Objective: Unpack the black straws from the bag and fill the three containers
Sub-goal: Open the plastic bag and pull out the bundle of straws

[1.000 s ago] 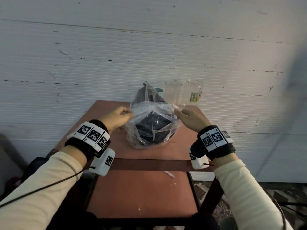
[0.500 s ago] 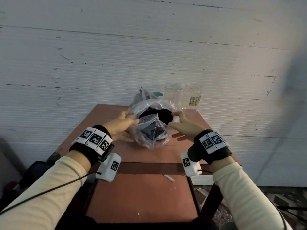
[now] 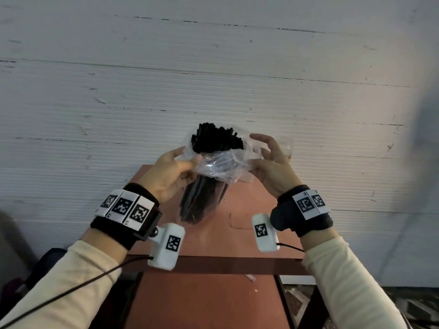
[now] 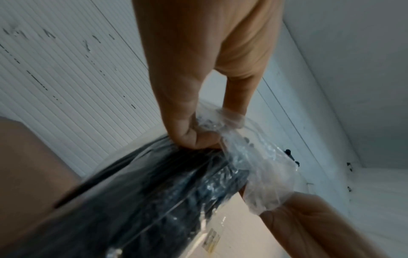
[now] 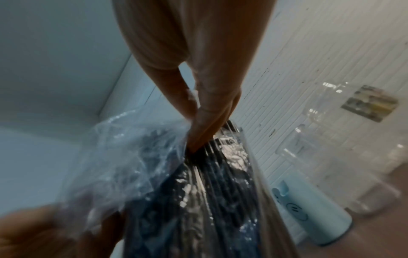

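No brand name is showing legibly anywhere: the head view is giving only square black-and-white coded tags on the wrist bands, and the right wrist view is catching a blurred multicoloured label on one clear container [image 5: 344, 111], its print too smeared to read, plus a pale blue cylindrical container [image 5: 322, 221] carrying a faint drawn face. A third clear container [image 5: 313, 144] is standing between them; all three are sitting at the far edge of the reddish-brown table [image 3: 247, 210] against a ribbed white wall. The left hand [image 3: 166, 176] is pinching the crinkled rim of the clear plastic bag [image 3: 221, 165] between thumb and curled fingers, which the left wrist view is showing close up. The right hand [image 3: 273, 167] is pinching the opposite rim between thumb and forefinger, its other fingers spreading loosely above. The bag is hanging in the air between the two hands, above the table, glossy and wrinkled, bunched around the middle of a bundle of thin black straws [image 3: 216, 138], whose cut ends are sticking out of the bag's mouth.
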